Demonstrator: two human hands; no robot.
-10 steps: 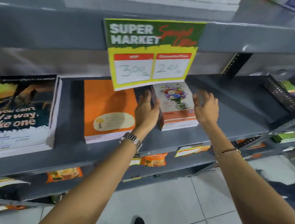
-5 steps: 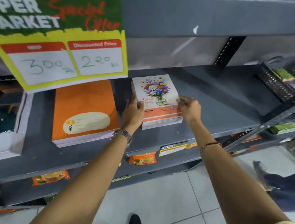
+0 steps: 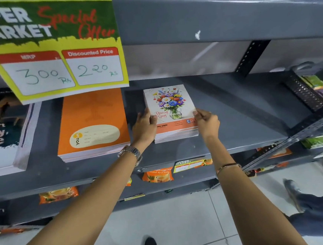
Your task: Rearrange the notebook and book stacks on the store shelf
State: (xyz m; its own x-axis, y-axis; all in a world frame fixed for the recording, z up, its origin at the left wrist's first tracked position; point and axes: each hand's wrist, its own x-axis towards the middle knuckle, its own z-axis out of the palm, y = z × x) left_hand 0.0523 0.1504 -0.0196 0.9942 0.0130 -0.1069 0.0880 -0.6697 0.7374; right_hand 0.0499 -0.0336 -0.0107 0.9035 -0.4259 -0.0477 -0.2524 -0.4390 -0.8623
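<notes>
On the grey store shelf (image 3: 234,128), the floral notebook stack (image 3: 170,110) lies flat a little right of centre, its flower-vase cover facing up. The left hand (image 3: 144,128) presses against the stack's left edge at about 9 o'clock, thumb lying over the cover's rim; the right hand (image 3: 207,123) grips the right edge at about 3 o'clock, fingers curled onto the top cover, so both hands are closed on the stack from opposite sides. At 9 o'clock from this stack, just beside the left hand, sits the orange notebook stack (image 3: 94,123), flat and apart from the floral one. Further out at 9 o'clock, at the frame's edge, lies a dark-covered book stack (image 3: 1,135) with white lettering. A green and yellow price sign (image 3: 54,47) hangs from the shelf above at 11 o'clock, covering the back of the orange stack. A wristwatch (image 3: 131,152) sits on the left wrist and a thin bangle (image 3: 228,167) on the right. Orange tea packets (image 3: 157,175) show on the lower shelf at 6 o'clock.
</notes>
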